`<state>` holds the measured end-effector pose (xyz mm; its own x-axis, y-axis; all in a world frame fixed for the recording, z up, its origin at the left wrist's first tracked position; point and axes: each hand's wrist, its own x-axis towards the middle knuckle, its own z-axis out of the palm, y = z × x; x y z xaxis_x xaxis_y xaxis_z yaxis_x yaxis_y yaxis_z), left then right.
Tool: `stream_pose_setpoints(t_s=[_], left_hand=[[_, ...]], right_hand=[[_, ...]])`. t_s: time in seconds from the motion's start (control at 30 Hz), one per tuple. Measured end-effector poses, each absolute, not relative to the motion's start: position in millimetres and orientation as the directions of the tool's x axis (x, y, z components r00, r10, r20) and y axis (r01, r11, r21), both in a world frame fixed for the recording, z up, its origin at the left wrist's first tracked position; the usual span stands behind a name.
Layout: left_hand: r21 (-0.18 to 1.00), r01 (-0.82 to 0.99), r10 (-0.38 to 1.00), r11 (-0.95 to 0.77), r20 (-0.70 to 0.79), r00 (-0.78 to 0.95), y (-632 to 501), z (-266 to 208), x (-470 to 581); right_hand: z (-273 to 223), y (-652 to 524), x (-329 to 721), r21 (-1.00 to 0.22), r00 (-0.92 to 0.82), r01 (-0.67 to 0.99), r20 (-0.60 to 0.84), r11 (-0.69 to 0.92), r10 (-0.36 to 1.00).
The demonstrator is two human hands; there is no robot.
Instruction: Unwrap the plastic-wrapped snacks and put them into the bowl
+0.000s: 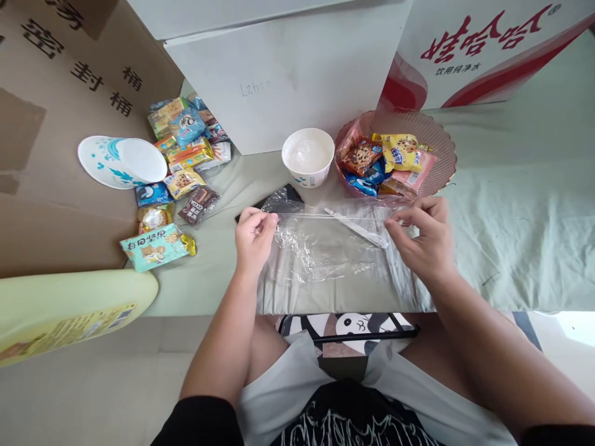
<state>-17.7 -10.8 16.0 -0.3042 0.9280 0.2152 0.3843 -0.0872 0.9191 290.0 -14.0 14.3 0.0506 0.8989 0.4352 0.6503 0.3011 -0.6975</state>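
Note:
Between my two hands stretches a clear plastic bag [320, 248], its top edge pulled taut and its body hanging down over the cloth. My left hand [255, 238] pinches one top corner between thumb and fingers. At the other corner my right hand [423, 235] pinches the edge the same way. Seen through or under the film is a white, slim plastic strip-like tool [357, 229]. Behind my left hand a dark phone-like slab [290, 193] lies partly covered by the film.
A paper bowl [307, 158] stands behind the bag, beside a pink scalloped basket [444, 148] of wrapped snacks. More snack packets [186, 155] lie at left near a tipped paper bowl [139, 162]. Cardboard boxes [297, 80] wall the back; a pale yellow container [79, 303] juts in.

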Motion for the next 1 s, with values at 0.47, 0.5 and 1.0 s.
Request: stream_pose_setpoints(t_s=[0.47, 0.5, 1.0], left_hand=[[0.976, -0.153, 0.936, 0.153, -0.192, -0.293, -7.5, 21.6, -15.8], [0.97, -0.131, 0.939, 0.203, -0.231, -0.256, -7.9, 22.6, -15.4], [0.899, 0.314, 0.931, 0.306, -0.351, 0.097, -15.5, 17.6, 0.9]], right_hand=[[40.1, -21.3, 306.2, -0.964, -0.467, 0.085, -0.263, -0.253, 0.844], [43.4, -19.6, 311.1, -0.951, -0.575, 0.052, -0.279, -0.305, 0.769], [10.3, -45.5, 245.7, -0.924, -0.774, -0.013, -0.232, -0.382, 0.589]])
